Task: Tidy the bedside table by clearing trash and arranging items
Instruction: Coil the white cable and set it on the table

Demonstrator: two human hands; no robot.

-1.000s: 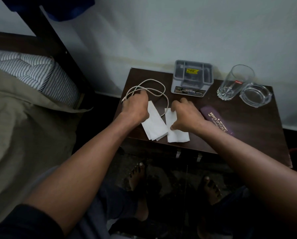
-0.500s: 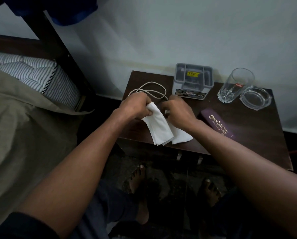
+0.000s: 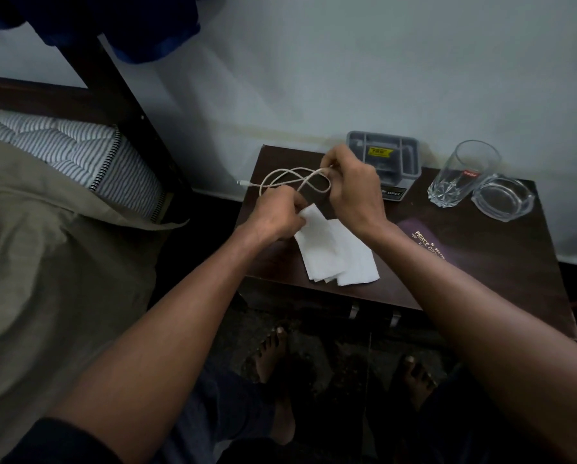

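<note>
Gathering the thin white charging cable (image 3: 292, 179) into loops above the dark brown wooden bedside surface (image 3: 501, 262), I am pinching one bend of it in my right hand (image 3: 352, 192), whose fingers are curled closed on the cord. My left hand (image 3: 277, 216) is gripping the lower run of the cable, fingers also closed; whether it is also touching the folded white paper tissues (image 3: 334, 252) lying just beneath it I cannot tell. The cable's small plug (image 3: 241, 183) is hanging free past the left edge of the surface.

To coil well, I am judging that each new loop should match the last in size, with the free plug end drawn in last so it does not snag on the edge. Keeping the loops raised off the tissues should stop them being dragged along.

Behind my right hand the grey plastic compartmented organiser box (image 3: 394, 155) is standing against the wall, a likely home for the finished coil. The clear faceted drinking glass (image 3: 461, 175) and clear glass ashtray (image 3: 503, 199) are sitting just beside each other to the right, well apart from the cable, and the purple spectacle case (image 3: 424, 236) is lying under my right forearm.
</note>
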